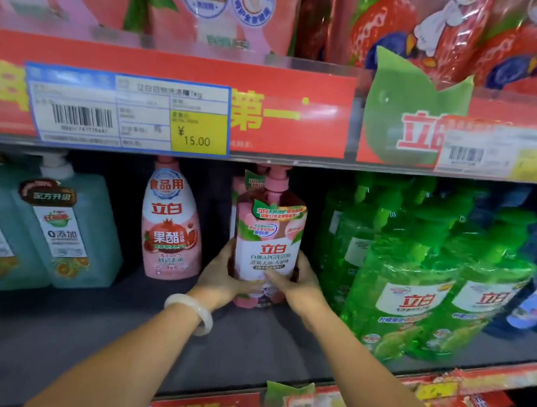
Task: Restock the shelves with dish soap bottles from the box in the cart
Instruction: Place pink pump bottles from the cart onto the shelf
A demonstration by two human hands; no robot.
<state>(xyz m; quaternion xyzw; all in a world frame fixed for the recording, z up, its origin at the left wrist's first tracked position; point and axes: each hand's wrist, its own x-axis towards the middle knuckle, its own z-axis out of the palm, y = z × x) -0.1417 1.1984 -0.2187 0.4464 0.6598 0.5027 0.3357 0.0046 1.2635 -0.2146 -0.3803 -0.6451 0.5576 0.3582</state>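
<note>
Left hand (222,274): fingers curling round the pink pump bottle (266,244), gripping its left side.
Right hand (297,280): gripping its right side, thumb lying across the label.
Bottle: standing upright on the grey shelf (127,336), beside the green bottles (413,275).

I see a shop aisle: a price tag (134,111) marked ¥15.00, and a shelf (64,332) lined with green bottles (412,290).

Pink pump-top plastic dish soap bottle (266,238), white-and-peach front label with red logo, upright on dark grey metal shelf (102,334), frame centre. More pink bottles directly behind it, toward 12 o'clock.
</note>
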